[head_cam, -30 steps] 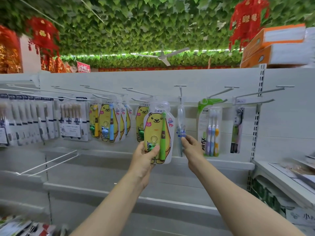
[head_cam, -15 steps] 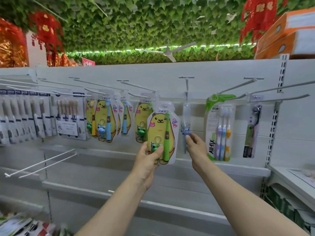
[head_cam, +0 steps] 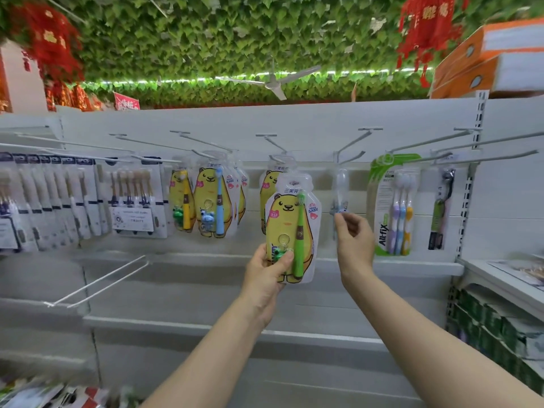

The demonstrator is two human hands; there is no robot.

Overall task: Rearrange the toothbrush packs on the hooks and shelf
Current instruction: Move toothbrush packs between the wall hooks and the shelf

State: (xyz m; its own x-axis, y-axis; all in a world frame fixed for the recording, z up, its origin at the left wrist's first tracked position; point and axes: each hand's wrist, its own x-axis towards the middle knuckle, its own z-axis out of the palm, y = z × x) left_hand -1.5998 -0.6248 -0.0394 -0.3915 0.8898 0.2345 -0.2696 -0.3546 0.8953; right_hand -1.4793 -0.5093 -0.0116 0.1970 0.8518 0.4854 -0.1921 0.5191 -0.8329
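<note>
Left hand (head_cam: 266,269) grips the lower corner of the upright green-brush bear pack (head_cam: 290,228), its top just below the hook (head_cam: 273,142) holding a matching bear pack (head_cam: 266,187), while right hand (head_cam: 353,234) curls at the hanging clear single-brush pack (head_cam: 340,187), grip unclear.

Ceiling of artificial green leaves (head_cam: 206,39), hung with red ornaments (head_cam: 426,28) at left and right, a white ceiling fan (head_cam: 273,83) and a strip of white lights (head_cam: 353,74). Below, a white back panel (head_cam: 294,119) spans the wall. Orange-and-white boxes (head_cam: 485,63) sit on top at right.
</note>
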